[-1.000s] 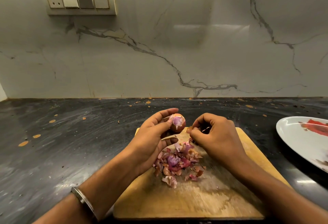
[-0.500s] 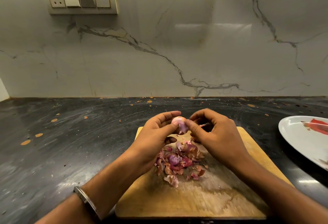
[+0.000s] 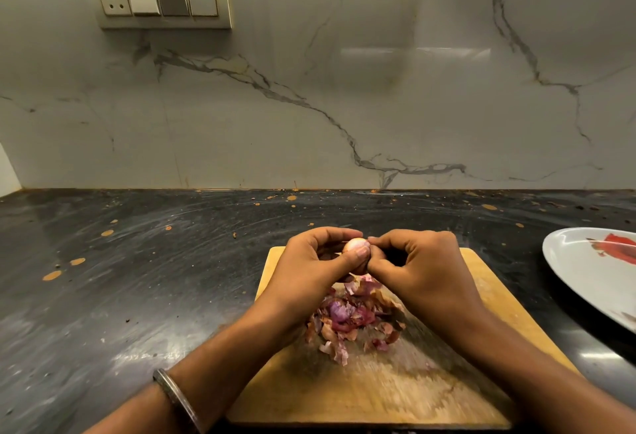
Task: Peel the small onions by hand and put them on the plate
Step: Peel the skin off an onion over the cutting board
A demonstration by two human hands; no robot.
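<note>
Currently: the small round onion (image 3: 354, 246), pale pink-white and smooth where the skin is off, sits between both hands, held above the far end of the rectangular light-wood cutting board (image 3: 488, 299). The left hand (image 3: 311, 270) has its fingers curled over the top of it and the thumb pressed on the near side, so that grip is closed around the onion. The right hand (image 3: 421, 270) pinches at the onion's right side with thumb and forefinger tips, other fingers curled in; narrow grip, right on the bulb. Only the upper left face of the onion shows; the rest is hidden behind the fingers, and I can't tell whether the pinch has loose skin or the bulb itself.

Below the hands lies a loose pile of papery onion peels (image 3: 351, 320), purple, pink and tan, thin curled flakes, on the middle of the board. The board has rounded corners and a worn, pale, scuffed patch towards the near end; that part looks smeared.

The board lies on a dark, glossy stone table (image 3: 137, 279) with grey swirls and scattered orange specks. A white oval plate (image 3: 578, 282) with a red print rests on the table right of the board, well apart from the onion, cut off by the frame edge. A silver metal bangle (image 3: 177, 397) circles the left wrist. Behind is a white marble wall with grey veins (image 3: 344, 106), carrying a cream switch panel with socket (image 3: 158, 0).
</note>
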